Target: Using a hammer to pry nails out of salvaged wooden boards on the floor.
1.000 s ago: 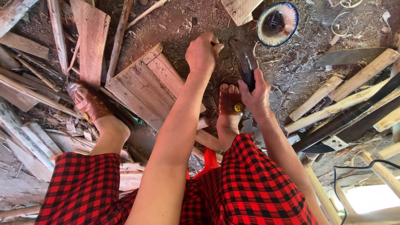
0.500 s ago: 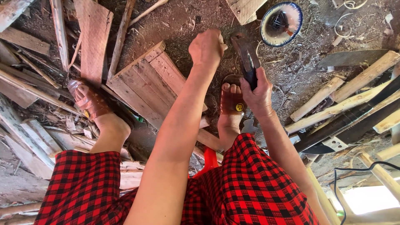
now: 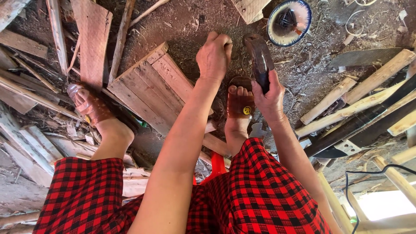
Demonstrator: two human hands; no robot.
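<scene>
My left hand reaches forward over the dirt floor, fingers curled into a fist just past the corner of a flat plank panel. I cannot see anything inside the fist. My right hand grips the handle of a dark, heavy-headed tool, which stands upright right beside the left hand. My right foot in a brown sandal rests directly under both hands. My left foot in a matching sandal sits among scrap wood to the left. Red-and-black checked cloth covers my knees.
A blue-rimmed bowl sits on the dirt beyond the tool. A saw blade and several wooden sticks lie at the right. Planks and offcuts pile up at the left. A black cable runs along the lower right.
The tool head has shifted slightly forward and to the right in my right hand. My left fist stays at almost the same spot on the ground.
</scene>
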